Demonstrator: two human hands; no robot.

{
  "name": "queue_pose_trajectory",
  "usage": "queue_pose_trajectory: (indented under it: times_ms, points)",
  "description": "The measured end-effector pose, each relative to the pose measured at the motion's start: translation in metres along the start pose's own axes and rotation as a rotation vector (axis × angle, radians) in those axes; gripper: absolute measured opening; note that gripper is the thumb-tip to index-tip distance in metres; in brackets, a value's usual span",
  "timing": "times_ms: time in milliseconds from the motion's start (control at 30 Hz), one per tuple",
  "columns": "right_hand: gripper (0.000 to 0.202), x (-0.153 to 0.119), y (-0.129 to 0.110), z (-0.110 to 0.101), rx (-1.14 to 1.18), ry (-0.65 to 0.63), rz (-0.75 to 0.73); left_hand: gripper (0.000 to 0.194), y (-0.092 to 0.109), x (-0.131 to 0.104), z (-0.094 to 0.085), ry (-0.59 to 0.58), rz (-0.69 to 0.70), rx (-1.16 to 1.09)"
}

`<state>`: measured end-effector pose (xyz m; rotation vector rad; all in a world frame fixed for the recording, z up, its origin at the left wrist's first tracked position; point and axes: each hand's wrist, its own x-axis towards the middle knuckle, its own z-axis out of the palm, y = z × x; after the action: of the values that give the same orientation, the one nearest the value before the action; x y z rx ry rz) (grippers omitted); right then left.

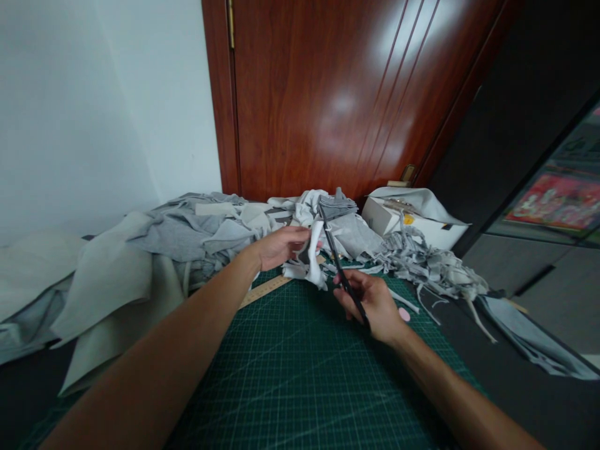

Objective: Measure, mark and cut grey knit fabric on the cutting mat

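Observation:
My left hand [284,246] pinches a piece of white and grey fabric [315,259] and holds it up over the far part of the green cutting mat [290,369]. The cloth hangs down from my fingers in folds. In my right hand [372,303] is a pair of black scissors [339,265], gripped by the handles with the blades pointing up and away. Their blades are beside the top of the fabric; whether they touch it I cannot tell. Under the left hand, a wooden ruler [265,292] lies slantwise on the mat.
Grey and cream cloth [182,234] is heaped at the back left. Shredded fabric strips [422,262] pile up on the right, before a white box [417,219]. A small pink disc [404,314] lies near my right wrist. Behind stands a brown wooden door [319,94].

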<state>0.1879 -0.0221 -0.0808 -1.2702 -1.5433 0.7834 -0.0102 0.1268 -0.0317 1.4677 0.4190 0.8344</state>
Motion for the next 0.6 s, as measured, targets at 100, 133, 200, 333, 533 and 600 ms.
queue_pose_trajectory:
  times_ms: [100,133,200,333,533,600]
  points:
    - [0.026,0.0,0.001,-0.002,-0.007,-0.004,-0.01,0.027,0.004,-0.003,0.004,-0.084,-0.073,-0.081]
    - [0.026,0.0,0.002,-0.003,-0.011,-0.005,-0.013,0.025,0.005,-0.003,0.005,-0.072,-0.076,-0.104]
    - [0.026,0.001,0.002,-0.004,-0.017,-0.005,-0.016,0.02,0.009,-0.002,0.008,-0.008,-0.05,-0.13]
    - [0.027,0.001,0.002,-0.004,-0.027,-0.005,-0.017,0.008,0.012,0.003,0.014,0.105,0.026,-0.138]
    - [0.027,0.0,0.004,-0.004,-0.042,-0.021,-0.016,0.019,0.021,0.003,0.019,0.195,0.056,-0.052]
    - [0.026,-0.001,0.005,-0.004,-0.046,-0.033,-0.018,0.027,0.026,0.001,0.018,0.207,0.054,-0.014]
